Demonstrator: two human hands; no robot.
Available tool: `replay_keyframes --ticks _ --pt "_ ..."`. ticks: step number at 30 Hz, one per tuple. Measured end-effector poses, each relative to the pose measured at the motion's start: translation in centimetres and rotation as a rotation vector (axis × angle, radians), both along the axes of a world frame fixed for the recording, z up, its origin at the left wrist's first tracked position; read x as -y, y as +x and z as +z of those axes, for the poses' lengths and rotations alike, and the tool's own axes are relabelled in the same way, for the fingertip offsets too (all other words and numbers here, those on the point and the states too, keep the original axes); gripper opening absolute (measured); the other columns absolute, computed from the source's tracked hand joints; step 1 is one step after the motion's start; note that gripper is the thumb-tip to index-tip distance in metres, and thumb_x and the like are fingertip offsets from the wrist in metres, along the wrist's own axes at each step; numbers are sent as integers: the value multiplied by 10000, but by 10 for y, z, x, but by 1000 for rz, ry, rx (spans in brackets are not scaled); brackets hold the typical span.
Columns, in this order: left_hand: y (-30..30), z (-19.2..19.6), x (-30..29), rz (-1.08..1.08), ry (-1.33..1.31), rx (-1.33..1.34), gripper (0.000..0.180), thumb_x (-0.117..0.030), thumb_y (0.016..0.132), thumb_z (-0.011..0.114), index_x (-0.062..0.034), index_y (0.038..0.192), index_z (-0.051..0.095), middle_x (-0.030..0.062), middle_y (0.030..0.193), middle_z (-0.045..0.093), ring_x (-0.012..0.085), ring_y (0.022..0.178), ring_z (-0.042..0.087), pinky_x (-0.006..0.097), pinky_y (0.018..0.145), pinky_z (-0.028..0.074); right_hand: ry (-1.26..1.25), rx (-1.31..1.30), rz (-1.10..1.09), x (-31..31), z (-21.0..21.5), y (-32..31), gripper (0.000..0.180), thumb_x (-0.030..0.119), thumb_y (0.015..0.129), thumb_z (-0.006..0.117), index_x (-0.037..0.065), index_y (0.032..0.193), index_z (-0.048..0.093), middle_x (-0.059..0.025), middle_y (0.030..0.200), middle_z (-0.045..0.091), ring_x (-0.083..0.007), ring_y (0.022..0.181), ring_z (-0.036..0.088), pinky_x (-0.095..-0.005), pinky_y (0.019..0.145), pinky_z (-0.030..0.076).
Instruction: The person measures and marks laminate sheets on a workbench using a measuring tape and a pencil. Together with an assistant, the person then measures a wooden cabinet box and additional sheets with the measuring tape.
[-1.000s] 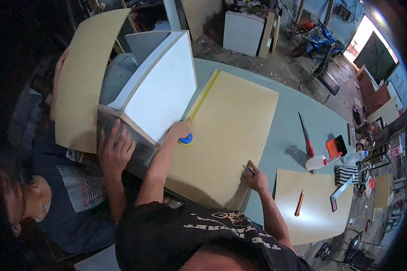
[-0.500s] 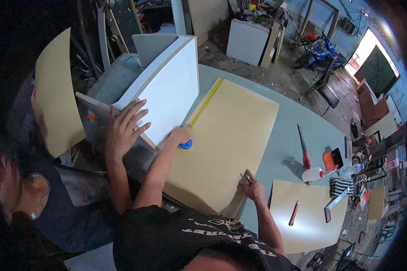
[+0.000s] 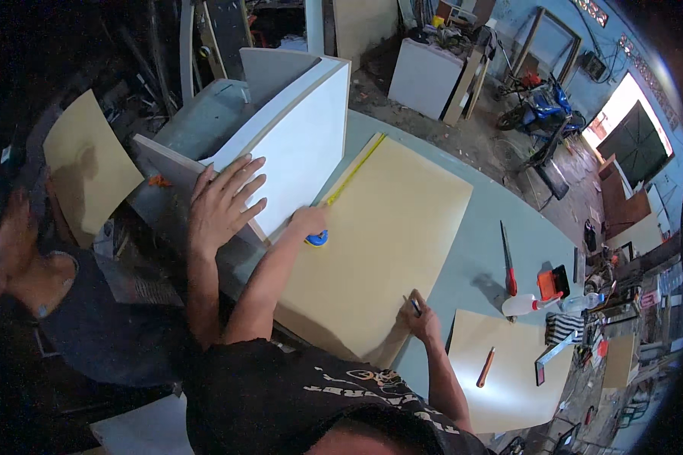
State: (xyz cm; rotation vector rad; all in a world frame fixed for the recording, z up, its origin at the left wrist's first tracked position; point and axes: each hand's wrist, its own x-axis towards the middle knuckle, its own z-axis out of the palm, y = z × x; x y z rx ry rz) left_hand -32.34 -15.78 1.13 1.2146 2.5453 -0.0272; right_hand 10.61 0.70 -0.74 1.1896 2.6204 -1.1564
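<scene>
**Tape out, pencil on the edge: marking under way, no cut yet**

The left hand (image 3: 309, 221) was closed down on a blue tape case (image 3: 317, 239), pinning it to the near-left edge of the tan board (image 3: 379, 243). The yellow tape (image 3: 354, 168) ran from there along that edge toward the far corner. The right hand (image 3: 423, 318) was pinched shut around a pencil (image 3: 414, 305), tip touching the board's near edge. So, by my reading, the measuring was set and the marking in hand; the board lay whole and flat, with no cut showing.

A co-worker's hand (image 3: 221, 203) rested spread on a white box (image 3: 296, 144) just beside the tape.

The grey-green bench (image 3: 470, 262) also carried a second tan sheet (image 3: 508, 371) with an orange tool (image 3: 484, 368) on it, a red-handled saw (image 3: 507, 258) and a white bottle (image 3: 522, 305). Beyond lay a cluttered workshop with a blue motorbike (image 3: 542, 110) and a white cabinet (image 3: 425, 76).
</scene>
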Motion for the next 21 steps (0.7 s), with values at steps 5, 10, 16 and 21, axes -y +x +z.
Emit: replay_keyframes --ticks 5,10,16,21 --pt "3 0 5 29 -16 -1 414 -202 853 588 -75 1247 581 194 1081 720 345 998 707 481 867 545 123 -41 51 6 3 1 733 405 833 733 187 1479 463 -246 1005 716 -364 949 716 -432 795 557" --pt "13 9 5 68 -18 2 389 -198 866 574 -81 1237 593 182 1100 718 338 1010 706 477 875 541 32 6 37 -3 -12 4 756 405 841 738 175 1496 440 -231 982 725 -329 930 727 -417 780 562" --pt "13 7 10 102 6 -3 344 -201 875 560 -88 1193 627 157 1087 727 319 997 712 456 872 545 54 65 57 2 4 -1 763 425 843 738 169 1496 438 -216 939 733 -316 892 734 -417 761 564" --pt "4 -5 10 1 9 3 483 -174 861 530 -66 1332 532 195 1098 715 336 1000 701 481 826 553 125 -53 99 3 -1 1 737 434 838 731 151 1467 472 -219 916 732 -350 873 730 -434 743 564"
